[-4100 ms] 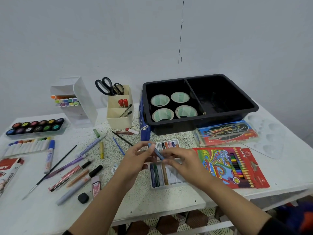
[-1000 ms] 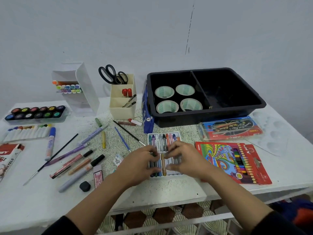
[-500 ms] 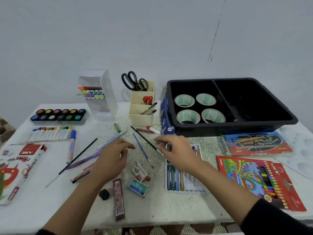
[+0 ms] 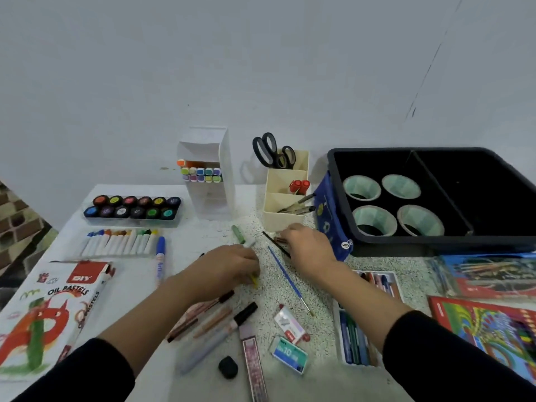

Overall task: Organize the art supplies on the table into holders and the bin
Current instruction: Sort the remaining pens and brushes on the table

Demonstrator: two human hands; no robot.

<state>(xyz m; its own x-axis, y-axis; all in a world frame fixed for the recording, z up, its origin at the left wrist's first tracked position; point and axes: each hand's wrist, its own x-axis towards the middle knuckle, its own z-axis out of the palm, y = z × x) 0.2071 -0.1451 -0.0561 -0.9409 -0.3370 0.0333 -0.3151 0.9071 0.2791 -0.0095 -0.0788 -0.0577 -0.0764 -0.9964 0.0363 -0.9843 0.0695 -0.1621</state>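
On the table (image 4: 130, 269), near its middle, both hands are held low among loose pens and brushes. The left hand (image 4: 229, 268) is laid palm down with its fingers curled over a yellow pen (image 4: 254, 281), of which only the tip is seen below the knuckles. The right hand (image 4: 307, 248) is placed just in front of the beige holder (image 4: 285, 219). Its fingertips are set on a brown pen (image 4: 279, 240) beside a black brush (image 4: 275, 244), but whether the pen is gripped cannot be told. A blue brush (image 4: 290, 281) lies between the two hands. A green marker (image 4: 238, 234) lies just beyond the left hand. Scissors (image 4: 272, 152) are stood in the rear compartment of the beige holder. Four tape rolls (image 4: 377, 216) are held in the left compartment of the bin (image 4: 420, 242). A crayon tray (image 4: 355, 340) is partly covered by the right forearm.
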